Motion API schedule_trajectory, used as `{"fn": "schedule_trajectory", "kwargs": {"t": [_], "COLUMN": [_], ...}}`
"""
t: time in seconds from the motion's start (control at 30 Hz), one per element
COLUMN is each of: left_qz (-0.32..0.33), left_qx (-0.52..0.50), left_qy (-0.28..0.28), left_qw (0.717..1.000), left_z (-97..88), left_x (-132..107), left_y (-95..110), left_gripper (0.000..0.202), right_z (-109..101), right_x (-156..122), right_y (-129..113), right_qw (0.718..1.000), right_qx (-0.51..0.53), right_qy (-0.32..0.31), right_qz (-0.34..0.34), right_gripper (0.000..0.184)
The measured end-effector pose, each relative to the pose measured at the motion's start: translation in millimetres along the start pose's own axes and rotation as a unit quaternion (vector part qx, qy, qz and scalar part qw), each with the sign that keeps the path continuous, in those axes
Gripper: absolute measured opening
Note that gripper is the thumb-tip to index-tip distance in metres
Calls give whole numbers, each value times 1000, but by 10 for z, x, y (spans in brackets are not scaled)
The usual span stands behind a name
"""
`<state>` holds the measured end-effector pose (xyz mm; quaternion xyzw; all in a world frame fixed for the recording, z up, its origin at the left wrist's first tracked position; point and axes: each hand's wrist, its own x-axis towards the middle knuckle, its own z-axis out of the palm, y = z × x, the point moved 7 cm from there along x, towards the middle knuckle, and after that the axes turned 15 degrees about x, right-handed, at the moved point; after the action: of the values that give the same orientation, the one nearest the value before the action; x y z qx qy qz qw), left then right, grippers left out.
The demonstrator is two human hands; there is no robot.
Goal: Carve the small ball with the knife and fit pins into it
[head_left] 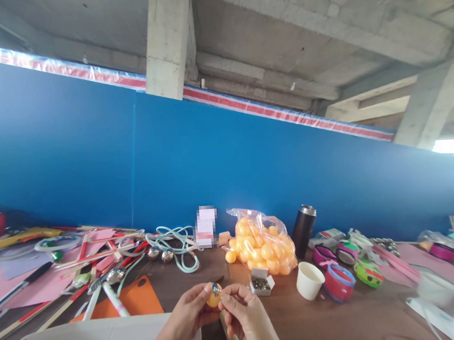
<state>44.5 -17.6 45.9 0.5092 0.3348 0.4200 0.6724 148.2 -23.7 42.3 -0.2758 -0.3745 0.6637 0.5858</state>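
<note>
My left hand (191,311) grips an orange ping-pong ball (213,299) whose upper side carries shiny silver pieces, too small to identify surely. Close against the ball's right side, my right hand (242,310) is closed in a pinch; whatever sits between its fingertips is too small to make out. Just beyond the right hand stands a small open white box (261,282) full of tiny metal pieces. Behind it lies a clear plastic bag (261,245) of orange balls, with one loose ball (230,257) beside it.
A white paper cup (310,280) and a dark bottle (304,232) stand right of the bag. Colourful wristband-like items (339,282) lie farther right. Leftward are an orange sheet (137,298), sticks, and a coiled pale cord (177,241). A white tray (106,336) sits front left.
</note>
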Motion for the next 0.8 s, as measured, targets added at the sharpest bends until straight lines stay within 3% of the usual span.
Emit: {"fn": "schedule_trajectory", "kwargs": {"t": [0.33, 0.8], "left_qz": [12, 24], "left_qx": [16, 26], "left_qy": [11, 4], "left_qw": [1000, 999], "left_z": [-42, -4], "left_x": [15, -13], "left_y": [-70, -4], "left_gripper": [34, 34], "right_z": [-87, -88], "right_x": [38, 51], "right_y": [32, 81], "right_qw": [999, 999], "right_qx": [-32, 38], "right_qy": [21, 25], "right_qz": [-11, 21], "right_gripper": [23, 23]}}
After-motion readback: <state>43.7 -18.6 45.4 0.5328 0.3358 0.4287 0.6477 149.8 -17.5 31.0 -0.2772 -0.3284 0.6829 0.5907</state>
